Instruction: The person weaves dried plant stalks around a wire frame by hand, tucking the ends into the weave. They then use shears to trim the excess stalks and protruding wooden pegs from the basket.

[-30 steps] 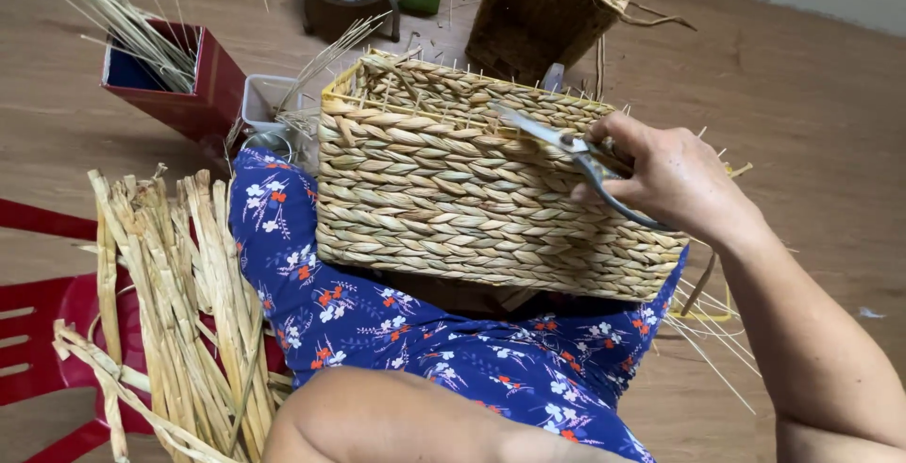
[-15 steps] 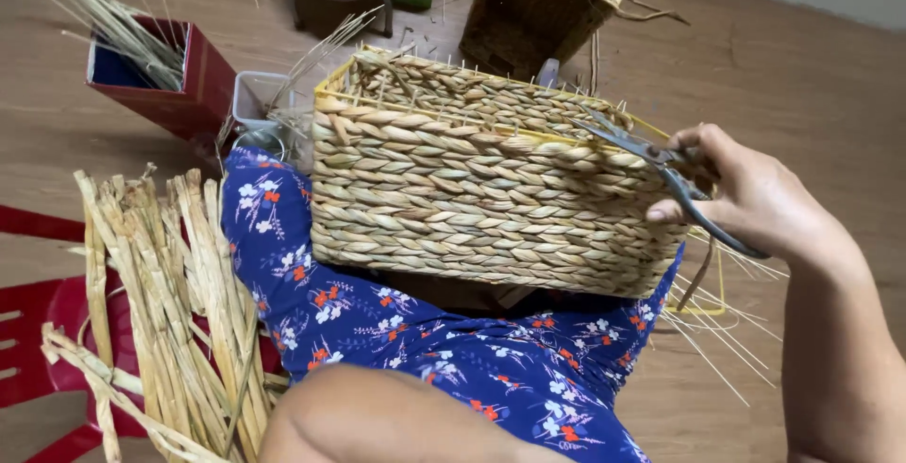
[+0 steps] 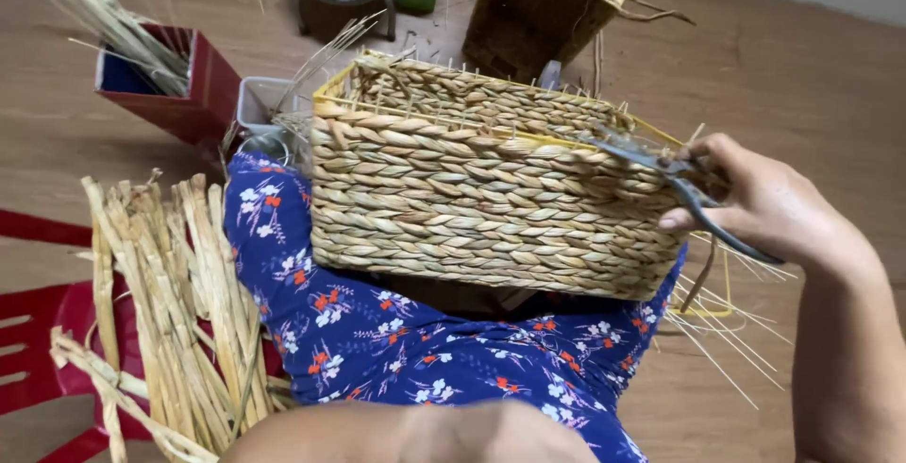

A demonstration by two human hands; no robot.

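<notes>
A rectangular woven straw basket (image 3: 491, 189) is rested on the blue floral lap. Grey metal scissors (image 3: 679, 189) are gripped closed-fisted by the right hand (image 3: 764, 203) at the basket's right rim. The left hand's grip cannot be told; only a forearm is seen.

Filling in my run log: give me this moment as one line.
right hand: holds scissors | blades: at woven basket rim, right end | basket: on lap | left hand: out of view | straw bundle: beside lap

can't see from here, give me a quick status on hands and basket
Right hand gripping scissors, blades at the basket's far right rim. Left hand out of view. Basket resting on the lap, stray stalk ends poking up along its rim.
</notes>
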